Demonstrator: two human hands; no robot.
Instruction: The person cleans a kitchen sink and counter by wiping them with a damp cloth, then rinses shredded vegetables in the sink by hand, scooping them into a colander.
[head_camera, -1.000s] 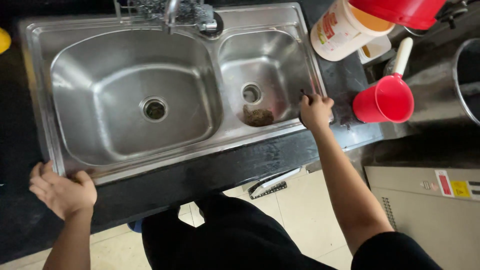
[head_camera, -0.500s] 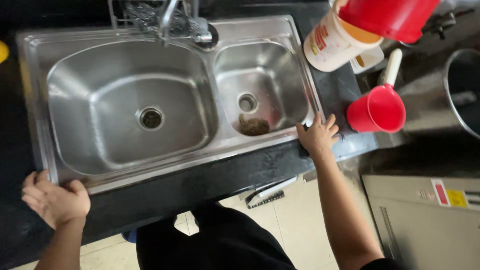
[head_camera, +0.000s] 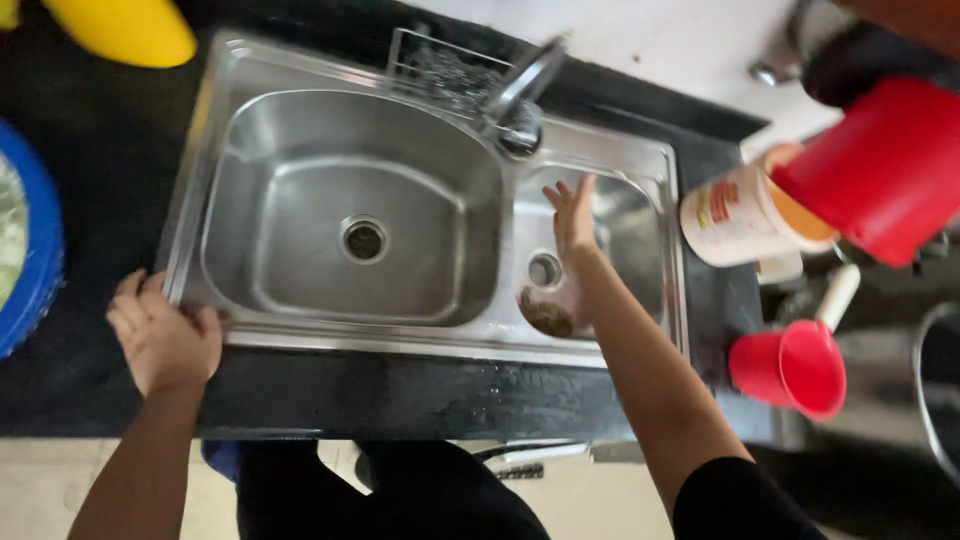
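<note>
**A:** Head camera looks straight down on a steel double sink (head_camera: 200, 200). The right hand (head_camera: 573, 218) is stretched out over the smaller right basin (head_camera: 640, 270), fingers spread and loose, gripping nothing, with the tap (head_camera: 522, 95) just above it. The left hand (head_camera: 165, 340) rests on the sink's front left rim, fingers curled over the edge.

**B:** What sits in that basin?

**A:** A dark clump of scraps (head_camera: 546, 313) lies beside the small drain (head_camera: 543, 269), under the forearm. I cannot tell whether the arm touches it.

**B:** So what could go wrong?

**A:** In my judgement, water hitting that clump could push it into the drain and block it. The black counter (head_camera: 400, 395) in front looks wet, so the left hand's hold on the rim could slip if weight goes on it.

**B:** And to the right?

**A:** A red cup with a white handle (head_camera: 790, 365) stands near the counter edge, and a white bottle with an orange cap (head_camera: 735, 215) lies tilted close to the sink. An elbow swinging wide could knock either one.
</note>
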